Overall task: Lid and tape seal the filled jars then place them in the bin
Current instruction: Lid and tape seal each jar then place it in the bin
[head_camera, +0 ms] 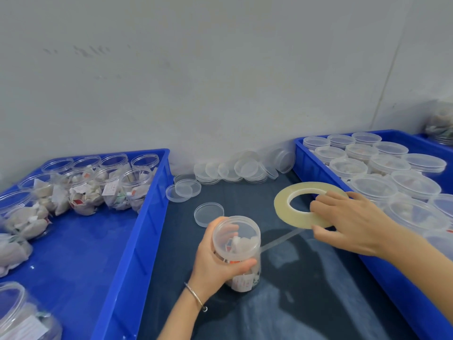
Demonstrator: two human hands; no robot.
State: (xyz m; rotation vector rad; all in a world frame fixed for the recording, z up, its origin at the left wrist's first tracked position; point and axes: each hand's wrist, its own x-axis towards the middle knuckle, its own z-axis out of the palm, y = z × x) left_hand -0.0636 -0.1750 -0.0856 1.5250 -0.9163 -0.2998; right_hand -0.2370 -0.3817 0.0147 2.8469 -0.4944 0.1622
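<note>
My left hand grips a clear plastic jar filled with white packets, lid on, standing on the dark table between two bins. My right hand holds a large flat roll of clear tape, fingers through its hole and thumb under its near edge. A strip of tape stretches from the roll to the jar just below its lid. The blue bin on the right holds several lidded jars. The blue bin on the left holds several open filled jars.
Loose clear lids lie heaped against the wall between the bins. One lid lies flat on the table just behind the jar, and two more sit by the left bin's wall. A grey wall closes the back.
</note>
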